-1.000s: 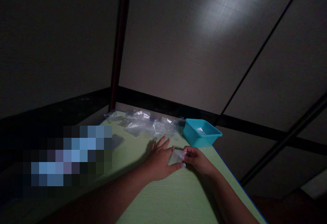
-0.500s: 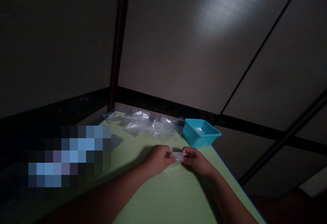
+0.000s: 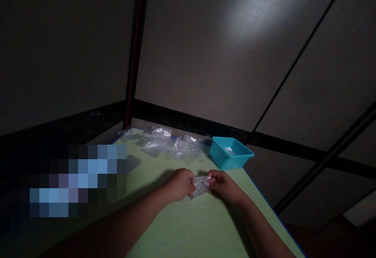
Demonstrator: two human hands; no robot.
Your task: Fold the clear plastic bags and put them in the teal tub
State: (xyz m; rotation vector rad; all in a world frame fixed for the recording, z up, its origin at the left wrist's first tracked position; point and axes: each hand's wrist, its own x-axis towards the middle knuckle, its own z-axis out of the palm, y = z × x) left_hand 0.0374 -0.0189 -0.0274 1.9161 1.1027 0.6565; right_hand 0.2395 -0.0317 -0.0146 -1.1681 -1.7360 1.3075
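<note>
A small clear plastic bag [image 3: 200, 188] is stretched between my two hands, above the light green table. My left hand [image 3: 179, 184] pinches its left side, with the thumb on the near face. At the right side, my right hand [image 3: 223, 184] grips the bag between thumb and bent fingers. Whether anything lies inside the bag is too small to tell. Just beyond my right hand stands a turquoise plastic basin [image 3: 227, 160], with something pale inside it.
Several crumpled clear plastic bags [image 3: 182, 148] lie along the far edge of the green table [image 3: 176, 226]. Another flat bag [image 3: 133, 164] rests at the left, beside a pixelated blurred area. Dark-framed wall panels [image 3: 199, 62] rise behind the table.
My left hand has shifted slightly, its thumb lower on the bag. More of the bag's face now shows between my hands. Basin and other bags stay put.
</note>
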